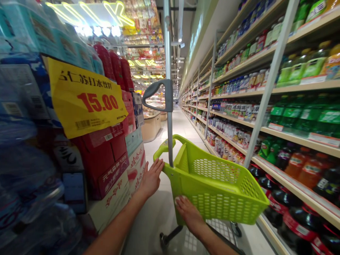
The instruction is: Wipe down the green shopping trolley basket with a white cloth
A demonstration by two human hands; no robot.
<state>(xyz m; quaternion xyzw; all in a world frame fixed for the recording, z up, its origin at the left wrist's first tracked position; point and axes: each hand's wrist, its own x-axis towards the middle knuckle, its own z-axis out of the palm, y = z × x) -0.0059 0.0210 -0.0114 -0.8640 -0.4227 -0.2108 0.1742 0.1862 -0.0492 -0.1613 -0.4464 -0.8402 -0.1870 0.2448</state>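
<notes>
A lime-green plastic shopping cart basket [220,198] with perforated walls stands in front of me on a wheeled frame. My left hand [152,177] rests against the basket's near left corner, fingers stretched out, close to the foot of a grey metal pole [170,134]. My right hand [190,214] presses against the basket's near side, lower down. Its fingers are together, and a small white cloth-like piece [177,200] peeks out at their tips; most of it is hidden. The pole carries a grey loop handle [158,95].
Stacked drink cartons [106,166] and bottle packs line the left, with a yellow price sign [87,99] reading 15.00. Tall shelves of bottles [300,113] run along the right. A pale floor aisle [183,122] leads away between them.
</notes>
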